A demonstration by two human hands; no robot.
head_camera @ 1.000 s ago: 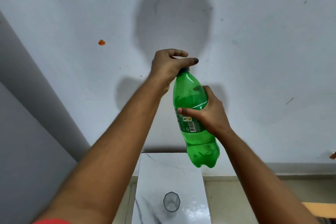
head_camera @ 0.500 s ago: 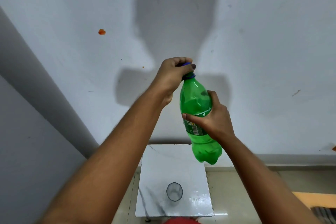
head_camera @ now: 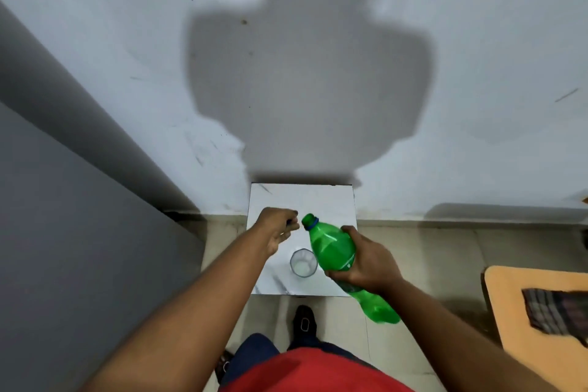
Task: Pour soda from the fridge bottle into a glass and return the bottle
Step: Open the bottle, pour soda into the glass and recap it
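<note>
My right hand (head_camera: pixel 369 259) grips the green soda bottle (head_camera: pixel 332 248) around its middle, tilted with its neck up and to the left. The mouth is uncapped, with a blue ring below it. My left hand (head_camera: pixel 280 227) is closed just left of the mouth, and a dark bit of the blue cap shows between its fingers. An empty clear glass (head_camera: pixel 303 263) stands on the white marble-top table (head_camera: pixel 331 200), right below the bottle's shoulder.
A grey fridge side (head_camera: pixel 63 248) fills the left. The white wall (head_camera: pixel 477 41) rises behind the table. An orange surface (head_camera: pixel 525 321) with a checked cloth (head_camera: pixel 556 309) lies at the right. My shoe (head_camera: pixel 304 321) stands on the tiled floor before the table.
The cap has come off the bottle into my left hand. Both hands and the bottle came down from in front of the wall to just over the glass, and my view tipped downward.
</note>
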